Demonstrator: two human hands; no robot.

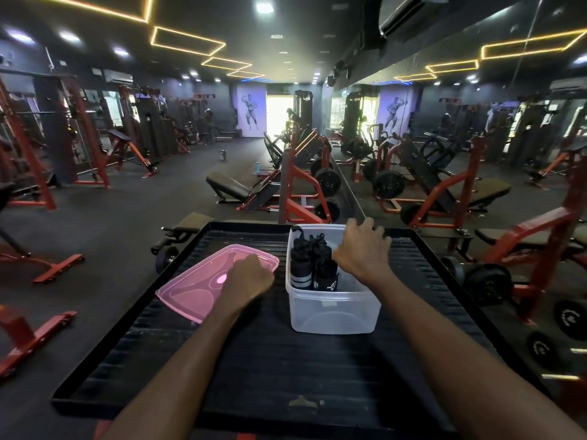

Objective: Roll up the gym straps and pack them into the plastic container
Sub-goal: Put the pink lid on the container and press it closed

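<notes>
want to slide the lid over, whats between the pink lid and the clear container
Nothing but a narrow strip of bare black ribbed platform separates the pink lid from the clear container, as the head view shows.

my container (333, 309) is clear smooth plastic, the lid (197, 282) glossy pink plastic, the straps (313, 265) matt black cloth, the tabletop (286, 360) ridged and dull.

Dim gym – red machines (295, 185) (mirrored wall (444, 122)).
</notes>
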